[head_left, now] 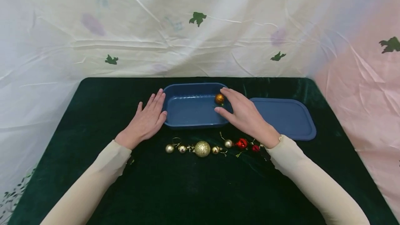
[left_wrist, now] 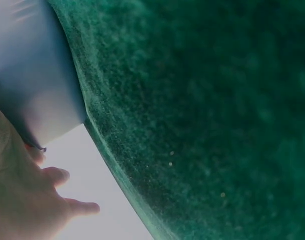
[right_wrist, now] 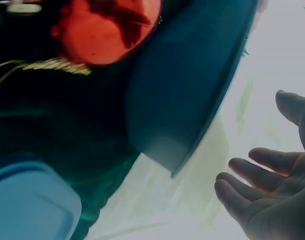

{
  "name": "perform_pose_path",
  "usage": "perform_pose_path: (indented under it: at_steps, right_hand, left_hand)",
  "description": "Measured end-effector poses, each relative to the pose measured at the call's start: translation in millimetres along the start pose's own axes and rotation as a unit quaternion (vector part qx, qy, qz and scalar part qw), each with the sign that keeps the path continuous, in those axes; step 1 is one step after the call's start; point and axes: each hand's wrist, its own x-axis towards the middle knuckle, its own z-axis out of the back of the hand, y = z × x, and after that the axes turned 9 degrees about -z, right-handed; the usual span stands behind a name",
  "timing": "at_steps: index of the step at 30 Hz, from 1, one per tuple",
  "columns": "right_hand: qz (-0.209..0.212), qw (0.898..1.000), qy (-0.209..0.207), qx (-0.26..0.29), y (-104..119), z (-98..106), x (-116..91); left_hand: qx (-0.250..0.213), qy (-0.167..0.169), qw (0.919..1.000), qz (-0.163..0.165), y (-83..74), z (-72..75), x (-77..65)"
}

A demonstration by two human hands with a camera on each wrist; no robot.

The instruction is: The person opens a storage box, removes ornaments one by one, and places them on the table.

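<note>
A blue plastic container (head_left: 190,112) stands on the dark green cloth, with one orange-gold bauble (head_left: 219,98) inside its right end. Against the container's left side lies my left hand (head_left: 144,119), fingers extended, thumb near the rim. My right hand (head_left: 242,112) is over the right end, thumb and fingers apart on either side of the bauble. In the right wrist view that hand (right_wrist: 275,190) appears with spread fingers and holds nothing. In front of the container runs a row of baubles, with a large glittery gold one (head_left: 202,149) in the middle and a red one (head_left: 242,143) toward the right.
Flat to the right of the container lies a blue lid (head_left: 285,119), partly behind my right hand. Small gold baubles (head_left: 169,148) with string loops are at the row's left end. A pale patterned curtain (head_left: 200,51) hangs behind the table's far edge.
</note>
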Motion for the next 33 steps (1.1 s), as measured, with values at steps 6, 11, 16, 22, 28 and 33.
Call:
perform_pose_path:
  at_steps: [6,11,16,22,28,33]
  right_hand:
    - [-0.024,0.999,0.026,0.008,6,-11,23]
    - [-0.039,0.998,0.05,0.017,7,-20,36]
    - [-0.059,0.995,0.08,0.007,7,-26,47]
    - [-0.073,0.992,0.104,-0.007,10,-28,57]
    - [-0.078,0.989,0.126,0.004,6,-32,64]
    - [-0.058,0.989,0.134,0.026,5,-33,64]
  left_hand:
    - [0.002,0.0,1.0,-0.002,-2.6,-0.4,2.9]
    - [0.005,0.004,1.0,0.0,-3.7,-2.1,3.8]
    - [0.003,0.007,1.0,0.001,-5.3,-2.3,3.2]
    - [-0.001,0.005,1.0,0.005,-5.4,-2.7,3.9]
    - [-0.002,0.008,1.0,0.006,-5.5,-2.8,4.1]
    - [-0.002,0.007,1.0,0.003,-4.8,-3.1,3.7]
